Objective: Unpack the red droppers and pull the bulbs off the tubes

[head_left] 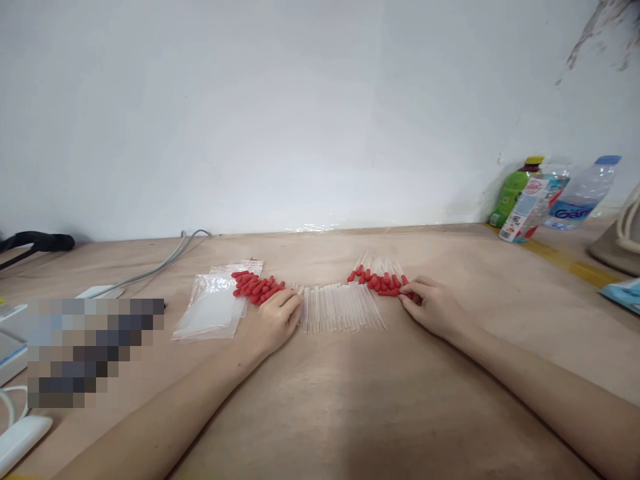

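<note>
A row of thin clear tubes [340,308] lies side by side in front of me, roughly parallel. At the row's left end is my left hand [281,319], its fingers bent and together; what they hold, if anything, is hidden. A pile of small red rubber bulbs [257,288] lies just beyond that hand. Behind the row's right side are clear droppers with red bulbs [377,279], their tubes pointing away from me. My right hand [427,305] is at the right edge of this group, thumb and fingers closed on a red bulb that is partly covered.
Clear plastic zip bags [213,310] lie left of the bulbs. A grey cable [165,263] crosses the table [310,407] at far left, near white devices [23,440]. Several bottles [575,200] stand or lean by the wall at right. A blue packet [625,293] lies at the right edge.
</note>
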`<state>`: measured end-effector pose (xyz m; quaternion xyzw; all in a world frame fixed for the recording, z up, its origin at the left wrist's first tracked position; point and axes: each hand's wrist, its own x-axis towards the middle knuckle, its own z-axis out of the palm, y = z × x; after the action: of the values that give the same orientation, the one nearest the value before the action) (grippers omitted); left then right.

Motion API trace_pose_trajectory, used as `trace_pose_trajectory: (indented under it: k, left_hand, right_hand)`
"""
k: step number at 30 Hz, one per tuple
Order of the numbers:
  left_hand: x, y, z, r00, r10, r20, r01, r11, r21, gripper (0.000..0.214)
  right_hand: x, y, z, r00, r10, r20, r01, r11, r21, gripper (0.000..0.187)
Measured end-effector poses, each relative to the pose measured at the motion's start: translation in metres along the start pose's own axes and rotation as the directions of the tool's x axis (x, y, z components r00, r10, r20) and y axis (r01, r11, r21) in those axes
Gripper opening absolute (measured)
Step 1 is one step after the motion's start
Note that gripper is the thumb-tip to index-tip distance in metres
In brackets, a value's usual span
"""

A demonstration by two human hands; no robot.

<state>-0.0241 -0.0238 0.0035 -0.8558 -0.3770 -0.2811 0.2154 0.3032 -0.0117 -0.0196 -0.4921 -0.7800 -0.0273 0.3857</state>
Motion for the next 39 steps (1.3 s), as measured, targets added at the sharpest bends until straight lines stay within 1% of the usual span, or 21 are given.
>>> trace_pose_trajectory:
  k: [3, 5, 8, 10, 12, 14, 16, 20, 22, 23, 25, 26, 27, 28, 30, 32, 33, 36, 39]
  left_hand:
    - [0.000, 0.006, -0.003, 1.000, -0.002, 0.001, 0.002, 0.998, -0.056, 0.017]
    - [0.000, 0.009, -0.006, 1.000, -0.016, 0.025, 0.018, 0.995, -0.099, 0.020]
    - [0.000, 0.008, -0.010, 0.993, 0.014, 0.115, 0.001, 0.991, -0.134, 0.034]
    - [0.000, 0.005, -0.012, 0.980, 0.053, 0.192, -0.026, 0.990, -0.140, 0.044]
    - [0.001, 0.002, -0.013, 0.960, 0.095, 0.263, -0.053, 0.986, -0.160, 0.047]
    - [0.001, -0.002, -0.014, 0.940, 0.132, 0.314, -0.072, 0.978, -0.196, 0.045]
    - [0.001, -0.006, -0.014, 0.934, 0.157, 0.321, -0.087, 0.971, -0.222, 0.042]
    - [-0.001, -0.013, -0.014, 0.947, 0.169, 0.272, -0.105, 0.966, -0.236, 0.038]
    - [-0.001, -0.015, -0.014, 0.949, 0.172, 0.266, -0.109, 0.965, -0.237, 0.039]
    - [-0.001, -0.015, -0.014, 0.948, 0.174, 0.268, -0.111, 0.966, -0.235, 0.040]
    - [-0.001, -0.015, -0.015, 0.945, 0.174, 0.276, -0.111, 0.967, -0.228, 0.043]
    - [0.000, -0.014, -0.016, 0.944, 0.170, 0.281, -0.108, 0.969, -0.224, 0.044]
    - [0.000, -0.013, -0.017, 0.945, 0.163, 0.285, -0.101, 0.970, -0.220, 0.045]
    - [0.000, -0.012, -0.018, 0.946, 0.155, 0.285, -0.094, 0.972, -0.217, 0.044]
    - [0.001, -0.011, -0.020, 0.950, 0.144, 0.278, -0.085, 0.973, -0.214, 0.042]
    - [0.001, -0.011, -0.020, 0.957, 0.138, 0.256, -0.085, 0.974, -0.208, 0.041]
    - [0.000, -0.011, -0.019, 0.962, 0.134, 0.238, -0.086, 0.975, -0.203, 0.042]
    - [-0.001, -0.011, -0.015, 0.977, 0.117, 0.178, -0.084, 0.979, -0.183, 0.039]
    - [-0.002, -0.010, -0.011, 0.986, 0.083, 0.147, -0.057, 0.982, -0.178, 0.035]
  right_hand:
    - [0.000, -0.003, 0.001, 1.000, -0.001, -0.009, 0.001, 1.000, -0.002, 0.021]
    - [-0.001, -0.006, 0.001, 1.000, -0.004, -0.009, 0.004, 1.000, 0.013, 0.023]
    - [-0.001, -0.008, 0.000, 1.000, 0.013, -0.005, -0.012, 0.999, 0.043, 0.024]
    - [-0.001, -0.008, -0.001, 0.999, 0.037, 0.022, -0.038, 0.998, 0.046, 0.024]
    - [-0.001, -0.008, -0.001, 0.997, 0.064, 0.046, -0.067, 0.996, 0.051, 0.023]
    - [-0.001, -0.006, 0.000, 0.995, 0.095, 0.044, -0.098, 0.993, 0.071, 0.021]
    - [0.000, -0.005, 0.002, 0.991, 0.128, 0.037, -0.131, 0.987, 0.090, 0.020]
    - [0.002, -0.002, 0.003, 0.982, 0.186, 0.039, -0.189, 0.977, 0.101, 0.020]
    - [0.004, 0.000, 0.000, 0.975, 0.222, -0.020, -0.220, 0.973, 0.071, 0.022]
    - [0.006, 0.001, -0.002, 0.967, 0.244, -0.074, -0.242, 0.969, 0.041, 0.022]
    - [0.009, 0.005, -0.008, 0.937, 0.300, -0.179, -0.311, 0.950, -0.035, 0.023]
    - [0.011, 0.007, -0.010, 0.918, 0.337, -0.208, -0.358, 0.931, -0.071, 0.023]
    - [0.012, 0.008, -0.013, 0.899, 0.382, -0.211, -0.409, 0.907, -0.100, 0.024]
    - [0.014, 0.009, -0.015, 0.880, 0.435, -0.190, -0.460, 0.880, -0.119, 0.026]
    - [0.017, 0.009, -0.016, 0.838, 0.538, -0.092, -0.546, 0.829, -0.123, 0.032]
    - [0.021, 0.007, -0.015, 0.796, 0.605, -0.004, -0.602, 0.790, -0.117, 0.038]
    - [0.023, 0.006, -0.013, 0.783, 0.622, 0.024, -0.615, 0.779, -0.123, 0.040]
    - [0.028, 0.002, -0.008, 0.759, 0.648, 0.059, -0.632, 0.756, -0.168, 0.039]
    - [0.031, 0.002, -0.004, 0.717, 0.694, 0.067, -0.677, 0.717, -0.167, 0.035]
